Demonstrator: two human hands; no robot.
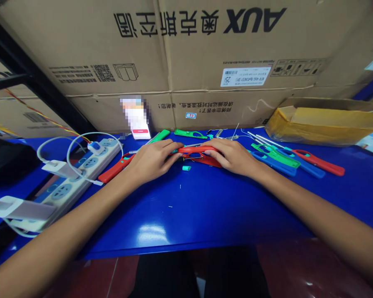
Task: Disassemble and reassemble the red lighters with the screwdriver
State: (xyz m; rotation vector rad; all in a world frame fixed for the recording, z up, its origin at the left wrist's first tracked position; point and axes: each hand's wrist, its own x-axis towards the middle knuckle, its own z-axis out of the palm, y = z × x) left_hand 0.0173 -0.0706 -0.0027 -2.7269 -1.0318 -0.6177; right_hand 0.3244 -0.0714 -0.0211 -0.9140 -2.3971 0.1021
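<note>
Between my two hands is a red long-nosed lighter casing (196, 150), held level just over the blue table. My left hand (155, 159) pinches its left end with thumb and fingertips. My right hand (233, 156) has its fingers closed round the other end, covering part of it. Another red piece (211, 161) lies beneath, partly hidden by the right thumb. A small teal piece (186, 168) is on the table in front of the casing, with a tiny pin (170, 206) nearer to me.
Several lighters, including a red one (320, 162), lie at right. A red lighter (115, 170) and power strip (77, 178) are at left. Behind stand a lit phone (138, 118), a green casing half (190, 134), a large carton (186, 54) and a yellow-taped box (326, 124).
</note>
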